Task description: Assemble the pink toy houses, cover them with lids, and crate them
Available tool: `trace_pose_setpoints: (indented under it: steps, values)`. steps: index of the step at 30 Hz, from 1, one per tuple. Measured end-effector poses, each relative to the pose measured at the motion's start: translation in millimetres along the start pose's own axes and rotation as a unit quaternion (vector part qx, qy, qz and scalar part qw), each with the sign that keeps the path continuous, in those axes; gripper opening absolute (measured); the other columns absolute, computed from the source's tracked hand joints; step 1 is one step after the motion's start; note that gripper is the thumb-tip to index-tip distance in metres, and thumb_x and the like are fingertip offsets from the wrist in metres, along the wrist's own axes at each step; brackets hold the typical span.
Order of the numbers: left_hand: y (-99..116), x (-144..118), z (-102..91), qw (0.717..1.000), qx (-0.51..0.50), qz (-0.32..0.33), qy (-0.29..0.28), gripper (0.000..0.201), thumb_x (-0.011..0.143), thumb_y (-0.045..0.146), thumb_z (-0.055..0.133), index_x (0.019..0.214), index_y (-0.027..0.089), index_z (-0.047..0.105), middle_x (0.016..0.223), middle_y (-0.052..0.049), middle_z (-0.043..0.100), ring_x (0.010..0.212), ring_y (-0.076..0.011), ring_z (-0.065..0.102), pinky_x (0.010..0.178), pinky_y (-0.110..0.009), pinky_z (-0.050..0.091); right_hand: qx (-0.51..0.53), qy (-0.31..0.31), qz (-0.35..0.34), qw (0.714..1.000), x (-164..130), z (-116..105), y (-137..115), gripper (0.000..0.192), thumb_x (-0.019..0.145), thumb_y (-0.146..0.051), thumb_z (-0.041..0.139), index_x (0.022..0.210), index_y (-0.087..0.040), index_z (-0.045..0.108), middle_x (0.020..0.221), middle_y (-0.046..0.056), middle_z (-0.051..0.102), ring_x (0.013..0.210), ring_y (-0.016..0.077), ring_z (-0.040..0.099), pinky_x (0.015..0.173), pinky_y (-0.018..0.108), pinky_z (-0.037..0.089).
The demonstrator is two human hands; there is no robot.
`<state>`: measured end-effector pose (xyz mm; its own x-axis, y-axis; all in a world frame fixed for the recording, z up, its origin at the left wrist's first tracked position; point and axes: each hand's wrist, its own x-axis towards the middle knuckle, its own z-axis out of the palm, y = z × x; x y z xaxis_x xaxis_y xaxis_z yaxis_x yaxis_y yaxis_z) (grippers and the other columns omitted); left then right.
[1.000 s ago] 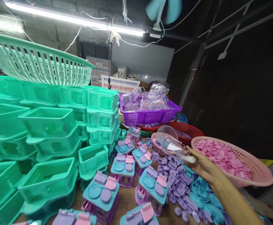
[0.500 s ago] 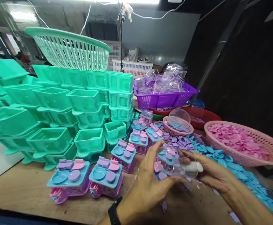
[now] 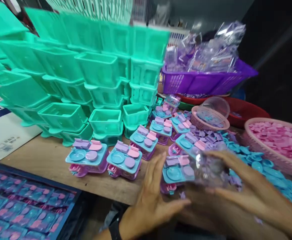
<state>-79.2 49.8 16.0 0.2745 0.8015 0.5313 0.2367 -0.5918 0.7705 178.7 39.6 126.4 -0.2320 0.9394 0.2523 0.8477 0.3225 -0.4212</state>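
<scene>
My left hand (image 3: 153, 196), thumb and fingers spread, is beside a toy kitchen set (image 3: 174, 173) with a blue top, lilac and pink pieces and a purple base. Whether its fingertips touch the set is unclear. My right hand (image 3: 243, 183) grips a clear plastic cover (image 3: 209, 168), blurred by motion, just right of that set. Another toy set (image 3: 186, 142) stands right behind, partly hidden by the cover. Several similar sets, such as this toy set (image 3: 124, 160), stand to the left on the wooden table (image 3: 53, 163).
Stacked green plastic boxes (image 3: 105, 120) rise at the left. A purple basket (image 3: 193, 81) holds clear covers. Loose blue parts (image 3: 268, 173) and a pink basket (image 3: 251, 133) of pink parts lie right. Below the table edge, a carton (image 3: 68, 213) holds covered sets.
The view has swung down and left, bringing the carton of covered sets into sight. My left hand has let go of the clear cover, which my right hand still holds.
</scene>
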Motion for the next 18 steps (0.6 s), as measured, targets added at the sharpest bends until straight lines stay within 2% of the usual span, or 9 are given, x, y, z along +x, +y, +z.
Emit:
trace_pose_setpoints:
  steps: [2, 4, 5, 7, 9, 10, 12, 14, 18]
  values:
    - [-10.8, -2.8, -1.8, 0.999, 0.016, -0.036, -0.027, 0.101, 0.088, 0.042, 0.077, 0.163, 0.027, 0.011, 0.165, -0.014, 0.030, 0.154, -0.0294, 0.028, 0.124, -0.049, 0.037, 0.043, -0.002, 0.057, 0.997, 0.8, -6.3, 5.8, 0.071, 0.071, -0.064, 0.082, 0.132, -0.032, 0.066, 0.132, 0.005, 0.069, 0.117, 0.0325, 0.068, 0.099, 0.039, 0.058]
    - [-19.5, -4.0, -0.9, 0.997, 0.010, -0.052, -0.048, 0.097, 0.091, 0.036, 0.074, 0.163, 0.029, 0.008, 0.165, -0.012, 0.029, 0.155, -0.0273, 0.027, 0.126, -0.048, 0.034, 0.144, -0.101, 0.102, 0.979, -8.0, -4.0, 5.9, 0.079, 0.066, -0.067, 0.082, 0.135, -0.033, 0.065, 0.133, 0.005, 0.069, 0.116, 0.0338, 0.069, 0.093, 0.037, 0.060]
    - [-22.7, -4.1, 0.2, 0.997, 0.004, -0.053, -0.057, 0.096, 0.092, 0.033, 0.073, 0.163, 0.029, 0.008, 0.165, -0.012, 0.029, 0.154, -0.0263, 0.027, 0.126, -0.047, 0.032, 0.207, -0.174, 0.120, 0.955, -15.4, 2.0, 3.2, 0.082, 0.066, -0.068, 0.082, 0.137, -0.032, 0.064, 0.134, 0.006, 0.068, 0.116, 0.0340, 0.069, 0.092, 0.036, 0.060]
    - [-27.1, -3.5, 2.3, 0.997, -0.007, -0.044, -0.069, 0.095, 0.092, 0.030, 0.073, 0.162, 0.029, 0.009, 0.165, -0.011, 0.030, 0.154, -0.0253, 0.028, 0.127, -0.046, 0.031, 0.323, -0.301, 0.154, 0.884, -33.3, 23.8, -5.0, 0.093, 0.063, -0.070, 0.083, 0.142, -0.028, 0.061, 0.137, 0.009, 0.066, 0.120, 0.0347, 0.067, 0.099, 0.038, 0.056]
    - [-29.5, -2.2, 3.4, 0.997, -0.012, -0.035, -0.064, 0.094, 0.091, 0.029, 0.074, 0.162, 0.029, 0.012, 0.163, -0.012, 0.032, 0.152, -0.0256, 0.031, 0.126, -0.045, 0.033, 0.402, -0.361, 0.186, 0.821, -52.1, 51.4, -9.3, 0.103, 0.059, -0.074, 0.084, 0.145, -0.022, 0.058, 0.144, 0.014, 0.061, 0.128, 0.0356, 0.061, 0.108, 0.042, 0.049]
    - [-30.4, -1.7, 3.4, 0.998, -0.015, -0.030, -0.059, 0.093, 0.091, 0.029, 0.075, 0.161, 0.028, 0.015, 0.162, -0.012, 0.034, 0.151, -0.0258, 0.033, 0.125, -0.045, 0.035, 0.422, -0.356, 0.197, 0.810, -60.8, 63.5, -7.4, 0.107, 0.056, -0.077, 0.083, 0.143, -0.021, 0.059, 0.151, 0.016, 0.054, 0.135, 0.0367, 0.055, 0.111, 0.043, 0.046]
    - [-32.0, -1.3, 3.1, 0.998, -0.017, -0.026, -0.049, 0.089, 0.090, 0.027, 0.075, 0.160, 0.027, 0.020, 0.158, -0.012, 0.039, 0.148, -0.0258, 0.038, 0.124, -0.044, 0.038, 0.433, -0.331, 0.222, 0.809, -75.5, 77.3, 6.0, 0.109, 0.057, -0.079, 0.081, 0.145, -0.021, 0.056, 0.163, 0.017, 0.036, 0.147, 0.0373, 0.040, 0.117, 0.045, 0.037]
    - [-33.1, -2.1, 3.1, 0.999, -0.020, -0.022, -0.040, 0.087, 0.089, 0.026, 0.075, 0.158, 0.027, 0.023, 0.156, -0.012, 0.041, 0.146, -0.0257, 0.040, 0.123, -0.044, 0.038, 0.408, -0.287, 0.260, 0.827, -85.7, 75.3, 29.1, 0.105, 0.065, -0.078, 0.078, 0.150, -0.022, 0.052, 0.167, 0.015, 0.027, 0.152, 0.0355, 0.030, 0.121, 0.047, 0.030]
    - [-31.6, -6.1, 6.2, 0.999, -0.022, -0.017, -0.024, 0.083, 0.088, 0.023, 0.073, 0.157, 0.026, 0.027, 0.154, -0.012, 0.043, 0.145, -0.0259, 0.042, 0.122, -0.044, 0.040, 0.284, -0.166, 0.315, 0.890, -93.3, 50.6, 76.7, 0.101, 0.068, -0.076, 0.075, 0.150, -0.022, 0.052, 0.161, 0.015, 0.040, 0.150, 0.0382, 0.034, 0.120, 0.053, 0.032]
